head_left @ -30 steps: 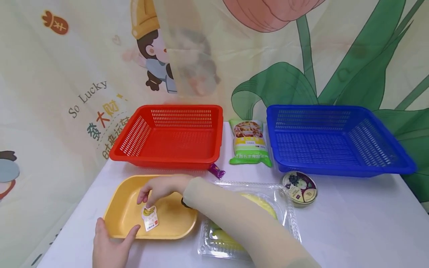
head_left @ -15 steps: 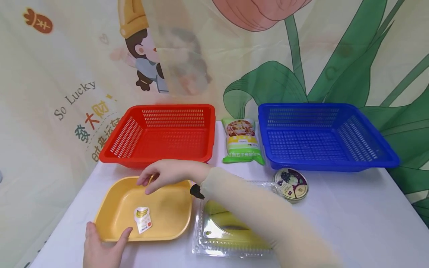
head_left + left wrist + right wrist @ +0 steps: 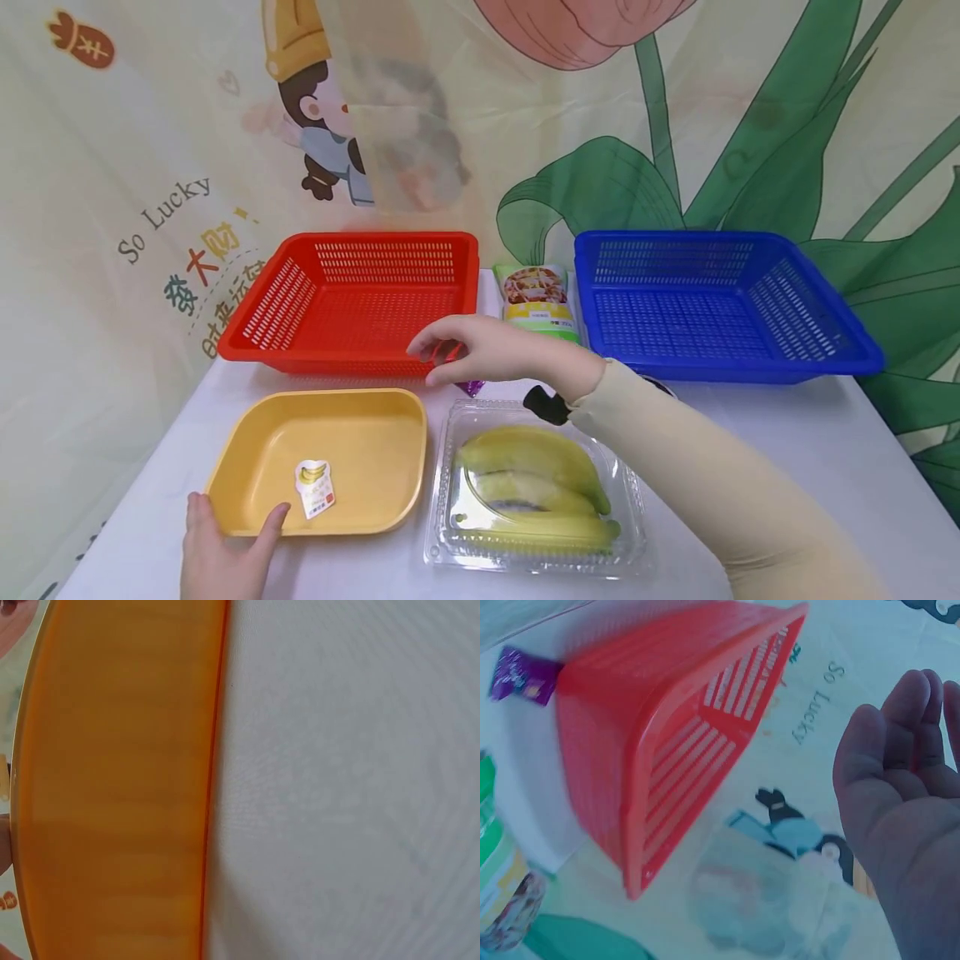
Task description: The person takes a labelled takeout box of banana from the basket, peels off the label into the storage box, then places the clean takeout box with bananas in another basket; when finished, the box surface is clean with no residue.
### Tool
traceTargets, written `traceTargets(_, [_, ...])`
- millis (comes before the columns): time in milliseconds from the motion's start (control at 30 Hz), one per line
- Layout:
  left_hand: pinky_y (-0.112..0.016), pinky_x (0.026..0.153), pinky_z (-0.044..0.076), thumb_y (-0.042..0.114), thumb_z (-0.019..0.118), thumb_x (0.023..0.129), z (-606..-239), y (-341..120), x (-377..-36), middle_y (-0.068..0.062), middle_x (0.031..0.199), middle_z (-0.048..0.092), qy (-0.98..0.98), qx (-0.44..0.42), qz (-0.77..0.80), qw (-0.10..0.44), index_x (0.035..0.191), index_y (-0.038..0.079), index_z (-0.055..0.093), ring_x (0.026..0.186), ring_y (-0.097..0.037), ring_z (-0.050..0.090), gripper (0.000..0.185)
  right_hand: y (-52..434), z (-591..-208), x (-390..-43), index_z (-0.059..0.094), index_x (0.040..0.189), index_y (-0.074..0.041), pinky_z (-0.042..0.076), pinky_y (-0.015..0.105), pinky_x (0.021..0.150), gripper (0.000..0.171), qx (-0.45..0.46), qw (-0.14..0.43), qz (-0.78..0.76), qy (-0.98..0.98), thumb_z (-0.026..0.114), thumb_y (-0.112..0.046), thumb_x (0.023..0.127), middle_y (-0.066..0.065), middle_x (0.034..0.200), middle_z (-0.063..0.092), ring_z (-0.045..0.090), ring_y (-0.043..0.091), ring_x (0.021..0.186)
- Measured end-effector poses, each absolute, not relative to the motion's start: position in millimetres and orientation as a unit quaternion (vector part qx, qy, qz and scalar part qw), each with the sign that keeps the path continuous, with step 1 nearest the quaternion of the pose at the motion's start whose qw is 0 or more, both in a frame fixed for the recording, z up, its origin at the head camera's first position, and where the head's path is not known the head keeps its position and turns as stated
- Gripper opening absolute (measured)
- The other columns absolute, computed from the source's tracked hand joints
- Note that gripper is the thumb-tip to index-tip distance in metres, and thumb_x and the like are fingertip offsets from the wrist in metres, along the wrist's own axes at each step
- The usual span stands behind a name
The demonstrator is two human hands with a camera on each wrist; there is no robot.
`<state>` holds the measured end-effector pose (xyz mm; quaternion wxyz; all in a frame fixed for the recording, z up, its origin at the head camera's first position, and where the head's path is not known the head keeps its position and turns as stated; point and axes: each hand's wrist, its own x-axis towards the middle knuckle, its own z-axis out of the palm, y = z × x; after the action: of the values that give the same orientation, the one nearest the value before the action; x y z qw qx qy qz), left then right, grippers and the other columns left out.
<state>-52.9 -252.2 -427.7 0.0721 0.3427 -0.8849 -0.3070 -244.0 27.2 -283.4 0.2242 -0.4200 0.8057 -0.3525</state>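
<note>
My left hand (image 3: 228,542) touches the near left rim of a yellow plastic basin (image 3: 375,467), fingers and thumb spread. Inside the basin lies a small white card (image 3: 314,487) printed with bananas. My right hand (image 3: 487,350) is in the air in front of a red basket (image 3: 352,367), its fingers loosely bent and holding nothing. A purple wrapped candy (image 3: 472,387) lies by that basket, partly covered by the hand in the head view. In the right wrist view, the palm (image 3: 922,825) shows bare, apart from the basket and the candy (image 3: 526,675).
A clear plastic clamshell box (image 3: 438,554) with bananas (image 3: 540,483) stands right of the basin. Behind are a green food bag (image 3: 536,304) and a blue basket (image 3: 720,371). A round tin (image 3: 660,386) is mostly hidden by the right sleeve (image 3: 675,450).
The right hand has risen from over the card in the basin and moved right and away, to in front of the red basket. The card stays in the basin. The left hand keeps its place.
</note>
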Motion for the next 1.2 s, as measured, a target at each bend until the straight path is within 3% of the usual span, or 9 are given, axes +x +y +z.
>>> traceTargets(200, [-0.053,0.111,0.012,0.043,0.061,0.081,-430,-254,-52,-0.031,0.147,0.001,-0.886,0.34,-0.304,0.08,0.141,-0.01,-0.002,0.135,-0.045,0.008,0.101,74,-288,-236,0.056,0.119,-0.01,0.048,0.027,0.089,0.036,-0.385,0.206,-0.398,0.807,0.064,-0.016,0.084,0.003,0.111,0.059,0.056,0.014,0.1])
traceTargets(467, [-0.051,0.112,0.011,0.04,0.061,0.082,-430,-252,-50,-0.032,0.147,0.003,-0.888,0.336,-0.301,0.093,0.141,-0.011,0.001,0.136,-0.045,0.009,0.098,124,-298,-216,0.056,0.118,-0.01,0.048,0.035,0.088,0.036,-0.334,0.128,-0.386,0.85,0.064,-0.019,0.084,0.002,0.11,0.06,0.055,0.018,0.102])
traceTargets(733, [-0.045,0.115,0.008,0.035,0.062,0.081,-425,-239,-48,-0.027,0.149,0.008,-0.888,0.309,-0.307,0.147,0.142,-0.008,0.006,0.139,-0.037,0.006,0.093,160,-322,-185,0.06,0.112,-0.013,0.049,0.027,0.08,0.028,-0.313,0.055,-0.369,0.873,0.063,-0.02,0.085,-0.002,0.108,0.061,0.054,0.01,0.094])
traceTargets(867, [-0.039,0.115,0.014,0.025,0.07,0.075,-423,-223,-49,-0.031,0.142,0.026,-0.887,0.222,-0.317,0.251,0.138,-0.011,0.023,0.135,-0.041,0.021,0.086,172,-333,-172,0.061,0.111,-0.012,0.049,0.029,0.081,0.027,-0.318,0.003,-0.359,0.877,0.064,-0.017,0.084,-0.002,0.108,0.061,0.054,0.009,0.096])
traceTargets(933, [-0.03,0.115,0.016,0.029,0.07,0.076,-422,-215,-51,-0.032,0.137,0.034,-0.886,0.158,-0.313,0.303,0.134,-0.011,0.032,0.131,-0.041,0.028,0.081,177,-337,-165,0.061,0.11,-0.013,0.049,0.03,0.082,0.028,-0.313,-0.027,-0.344,0.885,0.065,-0.015,0.083,-0.003,0.109,0.06,0.053,0.009,0.098])
traceTargets(1000, [-0.019,0.113,0.016,0.043,0.066,0.079,-421,-207,-54,-0.033,0.132,0.039,-0.883,0.088,-0.308,0.344,0.131,-0.011,0.038,0.134,-0.027,0.03,0.08,181,-341,-158,0.062,0.11,-0.013,0.05,0.031,0.082,0.03,-0.304,-0.051,-0.33,0.892,0.067,-0.013,0.081,-0.003,0.11,0.059,0.052,0.011,0.1])
traceTargets(1067, [-0.013,0.11,0.017,0.055,0.059,0.079,-422,-198,-59,-0.023,0.137,0.042,-0.873,0.018,-0.309,0.377,0.128,-0.011,0.041,0.135,-0.015,0.029,0.084,184,-344,-150,0.062,0.111,-0.014,0.051,0.033,0.081,0.032,-0.289,-0.068,-0.318,0.9,0.068,-0.012,0.08,-0.003,0.111,0.057,0.052,0.012,0.102])
traceTargets(1167, [-0.01,0.108,0.02,0.061,0.051,0.08,-423,-184,-65,-0.01,0.141,0.041,-0.856,-0.086,-0.308,0.405,0.123,-0.015,0.045,0.133,0.0,0.028,0.087,188,-349,-139,0.061,0.111,-0.014,0.046,0.019,0.087,0.036,-0.275,-0.096,-0.313,0.904,0.07,-0.01,0.077,-0.003,0.113,0.054,0.05,0.01,0.104])
traceTargets(1200, [-0.011,0.108,0.021,0.059,0.052,0.081,-423,-178,-66,-0.007,0.142,0.04,-0.853,-0.112,-0.309,0.405,0.122,-0.015,0.046,0.133,-0.002,0.029,0.085,190,-352,-135,0.06,0.112,-0.014,0.042,0.014,0.089,0.038,-0.269,-0.106,-0.312,0.905,0.071,-0.009,0.076,-0.003,0.115,0.054,0.049,0.008,0.105])
